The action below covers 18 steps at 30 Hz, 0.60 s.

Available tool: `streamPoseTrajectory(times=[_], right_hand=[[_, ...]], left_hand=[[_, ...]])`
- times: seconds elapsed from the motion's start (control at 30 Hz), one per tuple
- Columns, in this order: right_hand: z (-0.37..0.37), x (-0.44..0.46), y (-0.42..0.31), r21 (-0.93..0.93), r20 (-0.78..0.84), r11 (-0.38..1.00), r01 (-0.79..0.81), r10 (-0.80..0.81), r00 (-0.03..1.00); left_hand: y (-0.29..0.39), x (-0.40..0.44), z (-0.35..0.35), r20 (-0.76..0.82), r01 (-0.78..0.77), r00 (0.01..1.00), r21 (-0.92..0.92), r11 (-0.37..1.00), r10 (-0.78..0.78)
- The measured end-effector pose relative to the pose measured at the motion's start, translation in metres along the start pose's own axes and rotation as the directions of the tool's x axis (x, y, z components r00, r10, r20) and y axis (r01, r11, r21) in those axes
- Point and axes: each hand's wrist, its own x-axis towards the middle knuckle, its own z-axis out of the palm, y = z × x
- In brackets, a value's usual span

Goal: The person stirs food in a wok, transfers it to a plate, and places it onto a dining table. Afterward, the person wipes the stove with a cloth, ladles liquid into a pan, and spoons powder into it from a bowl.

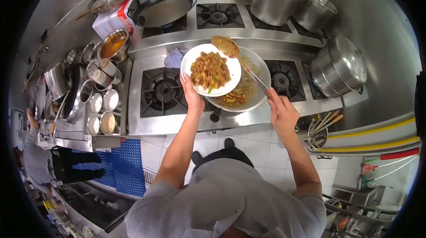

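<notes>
My left hand [193, 97] is closed on the near left edge of a white plate [236, 73], holding it over the left side of a frying pan [265, 70]. Chopped brown food with green bits [210, 71] is heaped on the plate. My right hand [285, 113] grips the wooden handle of a ladle [225, 46]. The ladle's bowl, coated in brown sauce, hangs just past the plate's far edge. More of the food and sauce [235, 99] lies in the pan, part of which the plate hides. The pan's short handle [215, 114] points towards me.
Burners [165, 89] flank the pan. Tall steel pots [277, 0] and a lidded pot [339, 67] stand right, a wide black pan [164, 9] behind. Seasoning containers [108, 122] and a sauce pot [114, 45] sit left. A co-worker [37, 158] stands far left.
</notes>
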Motion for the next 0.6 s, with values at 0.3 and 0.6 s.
streamPoseTrajectory(times=[0.3, 0.6], right_hand=[[0.047, -0.026, 0.039, 0.66, 0.342, 0.514, -0.548, 0.444, 0.828], [0.109, -0.022, 0.131, -0.255, 0.255, 0.963, -0.085, 0.152, 0.955]], left_hand=[[-0.002, 0.01, -0.053, -0.139, 0.068, 0.988, 0.018, 0.998, -0.065], [0.061, -0.027, -0.103, -0.186, 0.098, 0.977, -0.013, 0.995, -0.099]])
